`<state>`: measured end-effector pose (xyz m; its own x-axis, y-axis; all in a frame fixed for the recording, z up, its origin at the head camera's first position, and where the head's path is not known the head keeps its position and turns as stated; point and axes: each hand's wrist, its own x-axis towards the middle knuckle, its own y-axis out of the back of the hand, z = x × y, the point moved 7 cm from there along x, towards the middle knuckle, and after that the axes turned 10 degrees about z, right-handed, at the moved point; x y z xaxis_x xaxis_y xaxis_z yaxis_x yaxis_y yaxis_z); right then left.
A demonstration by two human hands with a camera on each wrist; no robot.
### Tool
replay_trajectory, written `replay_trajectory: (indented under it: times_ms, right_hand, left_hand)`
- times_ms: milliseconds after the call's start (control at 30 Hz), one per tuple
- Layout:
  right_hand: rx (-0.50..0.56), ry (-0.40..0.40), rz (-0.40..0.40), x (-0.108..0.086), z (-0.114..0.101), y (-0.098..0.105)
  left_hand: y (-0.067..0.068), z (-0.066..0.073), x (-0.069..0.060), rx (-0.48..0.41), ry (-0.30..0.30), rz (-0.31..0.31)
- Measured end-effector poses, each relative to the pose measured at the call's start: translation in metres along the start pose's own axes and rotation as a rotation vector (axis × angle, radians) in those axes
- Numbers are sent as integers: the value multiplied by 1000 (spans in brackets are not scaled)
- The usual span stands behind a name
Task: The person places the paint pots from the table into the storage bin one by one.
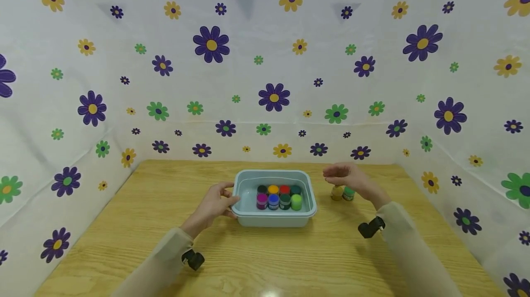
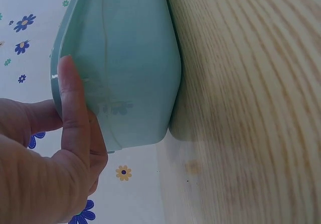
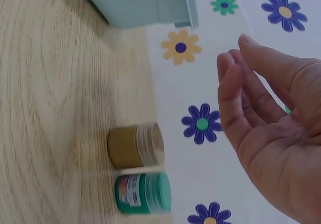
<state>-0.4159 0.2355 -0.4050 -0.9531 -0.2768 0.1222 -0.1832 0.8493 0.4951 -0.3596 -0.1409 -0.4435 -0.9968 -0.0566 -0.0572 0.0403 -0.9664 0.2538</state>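
Observation:
A light blue plastic basin (image 1: 273,221) stands on the table with several small paint jars inside, among them a purple jar (image 1: 262,201), a blue jar (image 1: 273,202) and a light green jar (image 1: 296,202). My left hand (image 1: 213,205) pinches the basin's left rim between thumb and fingers, as the left wrist view also shows. To the right of the basin, a gold paint jar (image 3: 131,146) and a green paint jar (image 3: 143,193) stand side by side on the table. Above them hovers my right hand (image 1: 348,177), fingers loosely bent and holding nothing.
The wooden table (image 1: 273,260) carries the basin and jars. A white cloth with flower prints (image 1: 248,80) hangs behind it and along both sides. Each wrist wears a small black camera.

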Motion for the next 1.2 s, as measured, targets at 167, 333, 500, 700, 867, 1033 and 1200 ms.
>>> replay_trajectory:
  times_ms: [167, 333, 500, 700, 867, 1033, 1200]
  right_hand:
    - [-109, -22, -14, -9, 9, 9]
    - [-192, -45, -3, -10, 22, 12]
    - [-239, -39, 9, -6, 33, 11]
    - [-284, -31, 4, -5, 38, 8]
    - [-284, -23, 0, -7, 37, 3]
    - [-274, -32, 0, -8, 38, 3]
    - [-310, -28, 8, -8, 36, 2]
  left_hand:
    - [-1, -1, 1, -2, 6, -7]
    - [0, -2, 1, -8, 4, -7]
    - [1, 0, 2, -1, -12, -5]
    - [0, 3, 0, -3, -13, -4]
    - [0, 2, -1, -23, -4, -10]
    - [0, 0, -1, -40, 12, -17]
    - [0, -2, 0, -49, 22, -13]
